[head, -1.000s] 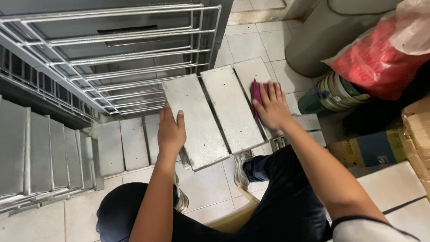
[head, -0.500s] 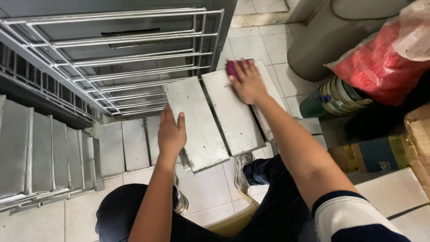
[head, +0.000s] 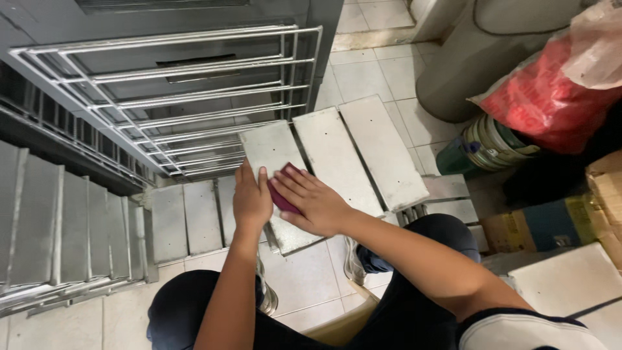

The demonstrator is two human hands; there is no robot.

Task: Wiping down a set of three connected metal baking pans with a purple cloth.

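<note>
The left hand [head: 251,202] lies flat, its grip released, pressing down the near end of a grey metal plate [head: 272,152] on the tiled floor [head: 304,279]. The right hand [head: 311,202] grasps a maroon scrubbing pad [head: 283,190] against the same plate, just beside the left hand. Two more metal plates [head: 356,152] lie alongside, below a wire rack [head: 175,97].

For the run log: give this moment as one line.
left hand: flat on grey rectangular metal panel | right hand: pressing dark red scrub pad on same panel | floor: white tiles
</note>
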